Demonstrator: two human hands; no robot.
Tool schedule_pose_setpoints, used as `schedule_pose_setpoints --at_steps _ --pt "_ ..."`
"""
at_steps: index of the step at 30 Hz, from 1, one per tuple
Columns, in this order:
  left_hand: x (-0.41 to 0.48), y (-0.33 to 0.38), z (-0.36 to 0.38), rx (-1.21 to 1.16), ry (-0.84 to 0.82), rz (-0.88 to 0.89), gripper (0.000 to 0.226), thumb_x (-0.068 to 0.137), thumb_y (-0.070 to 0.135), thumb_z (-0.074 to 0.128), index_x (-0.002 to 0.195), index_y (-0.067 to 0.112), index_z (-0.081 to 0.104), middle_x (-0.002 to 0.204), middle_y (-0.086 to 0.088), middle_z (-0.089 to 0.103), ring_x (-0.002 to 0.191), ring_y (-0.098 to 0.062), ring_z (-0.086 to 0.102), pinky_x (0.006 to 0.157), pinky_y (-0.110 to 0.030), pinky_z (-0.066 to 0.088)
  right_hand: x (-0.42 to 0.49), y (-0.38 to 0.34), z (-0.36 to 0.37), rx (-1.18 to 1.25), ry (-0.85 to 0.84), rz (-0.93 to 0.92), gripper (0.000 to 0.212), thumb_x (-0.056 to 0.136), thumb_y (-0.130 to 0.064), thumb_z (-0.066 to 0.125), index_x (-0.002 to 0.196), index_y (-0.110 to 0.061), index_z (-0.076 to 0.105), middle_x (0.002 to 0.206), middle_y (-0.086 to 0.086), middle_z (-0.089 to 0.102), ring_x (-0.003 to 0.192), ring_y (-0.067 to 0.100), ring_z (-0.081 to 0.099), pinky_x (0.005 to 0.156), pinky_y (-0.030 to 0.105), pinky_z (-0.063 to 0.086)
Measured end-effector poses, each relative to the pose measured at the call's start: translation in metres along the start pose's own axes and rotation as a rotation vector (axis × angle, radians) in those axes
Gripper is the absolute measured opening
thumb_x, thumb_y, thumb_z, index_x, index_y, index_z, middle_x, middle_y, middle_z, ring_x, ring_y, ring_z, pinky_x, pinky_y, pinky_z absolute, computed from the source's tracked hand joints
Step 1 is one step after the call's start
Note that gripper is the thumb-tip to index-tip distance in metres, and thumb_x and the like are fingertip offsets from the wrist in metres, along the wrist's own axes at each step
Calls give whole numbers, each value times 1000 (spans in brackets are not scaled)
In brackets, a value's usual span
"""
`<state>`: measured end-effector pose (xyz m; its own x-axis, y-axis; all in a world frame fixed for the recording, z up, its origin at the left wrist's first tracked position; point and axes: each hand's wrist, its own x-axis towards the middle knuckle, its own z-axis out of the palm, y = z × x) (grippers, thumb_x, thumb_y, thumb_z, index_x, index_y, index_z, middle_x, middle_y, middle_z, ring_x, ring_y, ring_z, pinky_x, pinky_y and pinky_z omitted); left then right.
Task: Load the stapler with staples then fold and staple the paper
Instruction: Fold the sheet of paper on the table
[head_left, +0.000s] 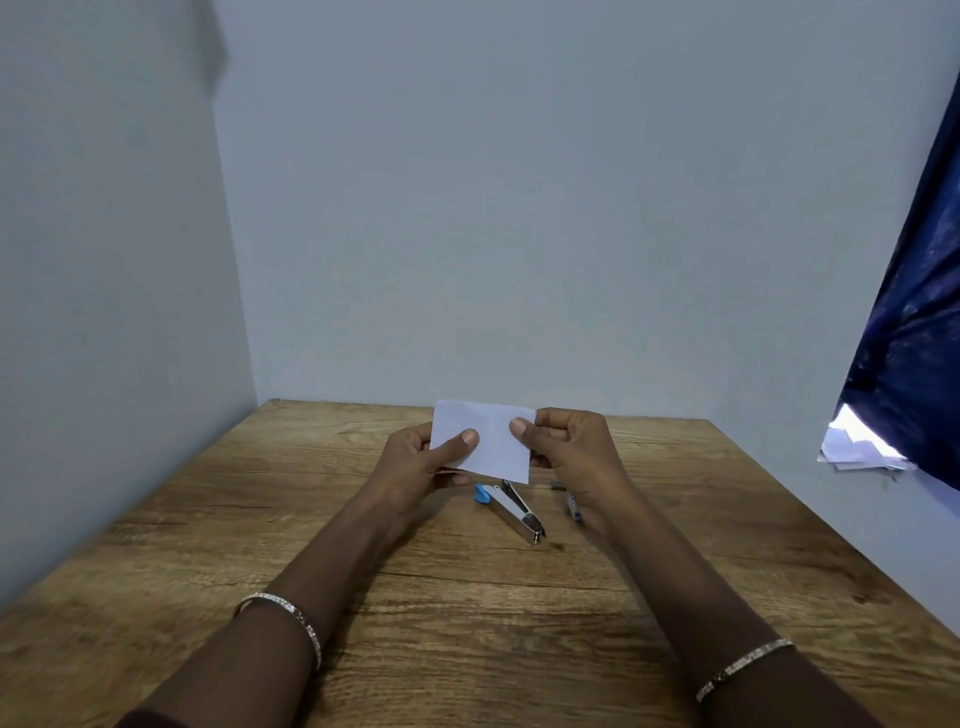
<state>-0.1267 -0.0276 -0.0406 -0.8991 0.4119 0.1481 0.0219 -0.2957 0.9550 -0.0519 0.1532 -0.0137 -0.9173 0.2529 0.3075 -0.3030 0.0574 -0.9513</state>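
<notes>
A small white folded paper (491, 441) is held up above the wooden table (208, 519), toward its far side. My left hand (415, 462) pinches its left edge with the thumb on the front. My right hand (569, 452) pinches its right edge the same way. Just below the paper, a silver stapler (514, 512) with a blue end lies on the table, pointing toward me and to the right. A small staple box or strip (571, 506) lies beside my right wrist, partly hidden.
Pale walls close in at the left and back. A dark blue curtain (914, 338) hangs at the right, with white papers (857, 447) under its lower edge. The table's right edge runs diagonally near the right arm.
</notes>
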Motion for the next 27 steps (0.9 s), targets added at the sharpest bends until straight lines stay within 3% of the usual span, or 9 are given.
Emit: schedule_pose_setpoints --at_steps 2,10,14,18,27 --pt "1 0 0 -20 34 8 31 79 25 84 102 6 79 102 -14 79 85 -19 77 64 -23 59 2 1 2 0 2 10 14 94 -18 73 97 -5 77 87 10 81 81 20 78 66 24 58" --pt "3 -1 -3 -56 127 15 30 79 26 85 101 7 79 100 -9 81 89 -21 78 63 -22 59 4 8 0 -18 -62 79 20 87 -24 81 74 -9 78 69 3 75 57 9 66 55 19 52" --pt "5 -3 -3 -67 127 12 30 76 26 86 98 7 79 98 -8 81 85 -18 78 62 -21 59 7 10 -1 -39 -11 80 26 88 -22 79 82 3 76 72 7 75 63 14 67 58 23 56" --pt "6 -4 -3 -73 121 5 28 77 24 86 98 7 79 97 -8 81 82 -17 78 61 -21 58 9 14 0 -83 3 74 27 90 -26 77 83 0 78 77 15 75 71 23 70 72 38 62" --pt "7 -5 -5 -49 127 3 28 77 26 86 98 9 79 97 -6 81 83 -16 78 62 -22 59 8 14 2 -130 16 43 25 91 -28 77 71 -13 78 63 -1 73 68 25 77 65 32 61"
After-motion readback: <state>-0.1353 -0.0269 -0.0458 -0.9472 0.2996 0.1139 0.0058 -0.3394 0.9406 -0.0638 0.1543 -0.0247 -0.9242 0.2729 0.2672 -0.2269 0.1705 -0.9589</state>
